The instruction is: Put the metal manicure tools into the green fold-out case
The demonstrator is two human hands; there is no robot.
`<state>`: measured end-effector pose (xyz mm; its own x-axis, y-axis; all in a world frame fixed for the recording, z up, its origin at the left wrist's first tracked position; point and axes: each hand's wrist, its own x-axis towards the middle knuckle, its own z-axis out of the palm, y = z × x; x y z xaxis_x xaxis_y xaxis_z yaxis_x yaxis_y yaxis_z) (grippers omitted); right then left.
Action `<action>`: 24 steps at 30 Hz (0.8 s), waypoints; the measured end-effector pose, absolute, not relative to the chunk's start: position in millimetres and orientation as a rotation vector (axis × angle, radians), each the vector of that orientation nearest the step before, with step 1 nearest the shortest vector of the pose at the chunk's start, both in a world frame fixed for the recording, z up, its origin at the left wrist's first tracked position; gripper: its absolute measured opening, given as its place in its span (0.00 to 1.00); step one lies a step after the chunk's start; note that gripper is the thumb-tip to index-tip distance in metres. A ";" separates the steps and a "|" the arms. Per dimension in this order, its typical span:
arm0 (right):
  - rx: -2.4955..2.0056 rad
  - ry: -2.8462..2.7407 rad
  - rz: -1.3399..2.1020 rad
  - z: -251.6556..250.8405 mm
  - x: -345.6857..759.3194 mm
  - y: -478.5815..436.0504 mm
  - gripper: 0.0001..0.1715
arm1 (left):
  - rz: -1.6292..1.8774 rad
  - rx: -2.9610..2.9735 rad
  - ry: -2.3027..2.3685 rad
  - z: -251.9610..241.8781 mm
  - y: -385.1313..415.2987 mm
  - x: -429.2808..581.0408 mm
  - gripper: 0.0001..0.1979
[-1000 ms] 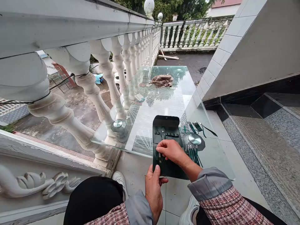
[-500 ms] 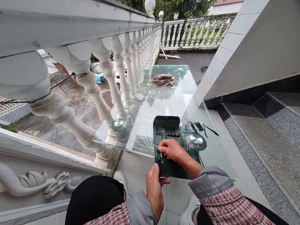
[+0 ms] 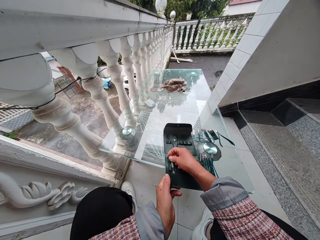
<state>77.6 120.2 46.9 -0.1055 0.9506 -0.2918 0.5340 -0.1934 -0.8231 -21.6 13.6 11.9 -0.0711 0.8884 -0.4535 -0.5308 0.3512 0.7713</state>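
A dark green manicure case [image 3: 183, 182] lies open at the near edge of the glass table, its flap at the far end. My left hand [image 3: 165, 203] grips the case's near left edge, thumb on top and fingers underneath. Over the left side of the case, my right hand [image 3: 183, 159] is closed in a pinch; what lies between its fingertips is too small to make out. One tool [image 3: 174, 141] sits in the upper loops. Right of the case are small scissors [image 3: 200, 136], nail clippers [image 3: 206, 135], nippers [image 3: 224, 137] and several slim green-handled tools [image 3: 208, 162].
The glass table [image 3: 180, 106] carries a crumpled brown cloth [image 3: 174, 85] at its far end and a small card [image 3: 150, 103] on the left. A white balustrade [image 3: 116, 80] runs along the left. Stone steps [image 3: 272, 150] rise on the right.
Both hands keep nearly the same place on the case. The view has shifted very slightly; nothing has visibly been picked up or let go.
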 end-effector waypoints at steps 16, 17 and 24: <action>-1.808 -1.986 0.865 74.9 77.2 112.6 0.06 | 1.183 0.489 1.178 10.1 14.3 -21.8 0.27; -1.828 -2.007 0.857 73.8 75.3 111.2 0.06 | 1.180 0.509 1.179 9.9 14.4 -21.9 0.27; -1.949 -2.077 0.770 69.4 68.4 109.1 0.05 | 1.163 0.603 1.177 9.2 13.8 -22.4 0.27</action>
